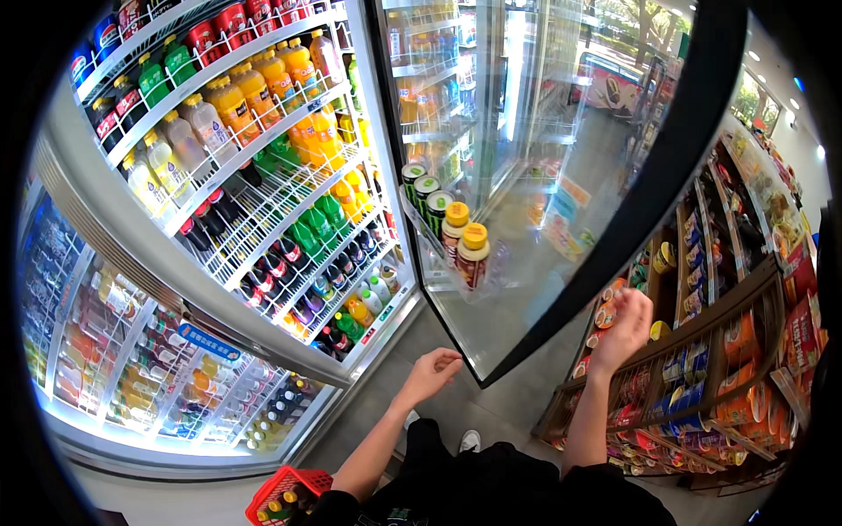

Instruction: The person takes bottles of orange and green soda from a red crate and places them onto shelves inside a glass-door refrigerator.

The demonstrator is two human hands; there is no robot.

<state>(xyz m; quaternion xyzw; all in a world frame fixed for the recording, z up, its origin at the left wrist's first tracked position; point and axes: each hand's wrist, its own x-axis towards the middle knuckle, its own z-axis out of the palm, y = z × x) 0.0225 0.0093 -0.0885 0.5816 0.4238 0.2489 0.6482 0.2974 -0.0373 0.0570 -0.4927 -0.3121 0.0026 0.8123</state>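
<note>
A glass refrigerator door (pixel 526 250) stands open in front of me, its black frame angled between my arms. My left hand (pixel 434 375), fingers curled and nothing seen in it, is beside the door's lower corner. To the right of the door is my raised right hand (pixel 623 329), also with curled fingers; I cannot tell if it touches anything. A clear door rack (pixel 470 292) holds several black-and-green cans (pixel 426 187) and two yellow-capped bottles (pixel 472 253). Behind, the lit cooler's wire shelves (pixel 263 204) carry orange drinks (pixel 230 102), green bottles (pixel 319 227) and red cans (pixel 230 26).
A red basket (pixel 263 490) with several bottles sits at the lower left, near my left forearm. Another glass-fronted cooler (pixel 164 368) stands to the left. Racks of packaged tubs (pixel 743 388) line the right side. Grey tiled floor (pixel 388 388) shows around my shoes.
</note>
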